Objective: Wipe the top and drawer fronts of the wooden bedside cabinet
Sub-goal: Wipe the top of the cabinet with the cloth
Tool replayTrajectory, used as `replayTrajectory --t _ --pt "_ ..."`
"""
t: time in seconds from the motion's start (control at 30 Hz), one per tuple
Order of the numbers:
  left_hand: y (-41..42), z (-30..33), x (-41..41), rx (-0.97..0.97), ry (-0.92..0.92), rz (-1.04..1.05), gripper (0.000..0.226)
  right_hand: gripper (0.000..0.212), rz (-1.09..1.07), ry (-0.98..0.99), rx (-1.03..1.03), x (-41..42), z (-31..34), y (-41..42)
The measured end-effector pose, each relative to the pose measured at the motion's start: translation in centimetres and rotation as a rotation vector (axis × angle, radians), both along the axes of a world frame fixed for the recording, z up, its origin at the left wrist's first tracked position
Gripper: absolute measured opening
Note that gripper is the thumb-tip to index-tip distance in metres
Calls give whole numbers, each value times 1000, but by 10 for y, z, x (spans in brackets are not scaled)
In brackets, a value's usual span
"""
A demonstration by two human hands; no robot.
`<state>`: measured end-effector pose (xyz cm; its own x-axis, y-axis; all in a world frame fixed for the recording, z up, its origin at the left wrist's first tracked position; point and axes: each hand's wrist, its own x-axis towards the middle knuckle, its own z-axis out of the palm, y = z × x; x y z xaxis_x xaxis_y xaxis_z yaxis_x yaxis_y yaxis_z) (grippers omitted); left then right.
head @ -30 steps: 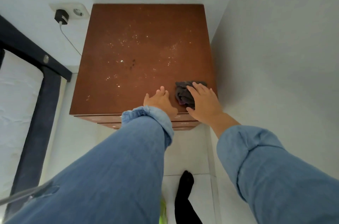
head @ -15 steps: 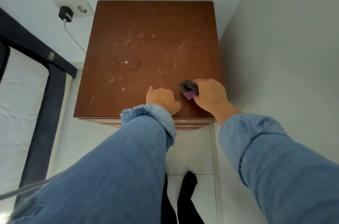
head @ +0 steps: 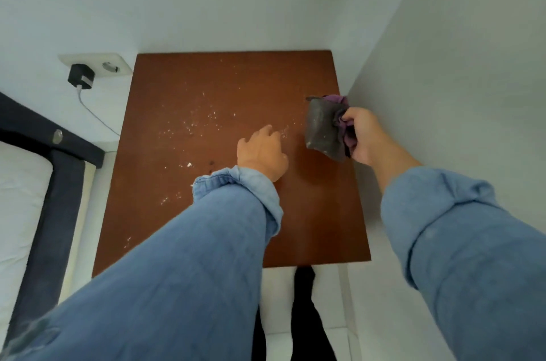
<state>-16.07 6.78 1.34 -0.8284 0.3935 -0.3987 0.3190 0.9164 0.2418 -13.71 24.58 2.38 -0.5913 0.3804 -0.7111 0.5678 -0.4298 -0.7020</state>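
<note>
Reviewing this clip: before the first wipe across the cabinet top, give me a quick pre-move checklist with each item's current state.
1. Cloth gripped in right hand: ok.
2. Cloth touching cabinet top: cannot tell; it looks lifted.
3. White crumbs still on the top: not ok, unwiped.
4. Left hand out of the wiping path: not ok, it is over the middle.
5. Charger cable off the top: ok.
6. Drawer fronts visible: cannot tell.

A home bedroom is indicated by a bed frame (head: 63, 183), mattress (head: 20, 192), bedside cabinet (head: 230, 100) and wall socket (head: 97, 64).
</note>
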Motion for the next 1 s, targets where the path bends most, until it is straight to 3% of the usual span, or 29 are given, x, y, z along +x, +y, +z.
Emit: replayTrajectory --t 0.13,0.23,0.3,0.4,0.47,0.53,0.77,0.87,1.0 --pt "25 -8 -42 -48 -44 -5 64 24 -28 189 -279 -46 8 19" --pt "40 -14 -70 -85 -73 -49 71 26 87 229 -226 -81 15 29" --pt "50 -18 -84 -113 -82 -73 71 35 159 231 100 -111 6 38" --pt "63 -29 -89 -212 -77 -120 77 47 364 209 894 -150 -12 57" --pt "67 -35 -87 -246 -76 -127 83 38 494 246 1145 -173 -21 66" --pt "66 -37 -85 -240 -66 -121 84 36 582 274 1249 -192 -29 69" --pt "66 -41 -90 -218 -89 -106 79 27 816 222 1397 -215 -60 69" --pt "66 -40 -90 -205 -102 -90 78 30 938 146 1359 -210 -51 71" --pt "66 -40 -90 -190 -104 -83 76 34 944 157 1210 -156 -42 61"
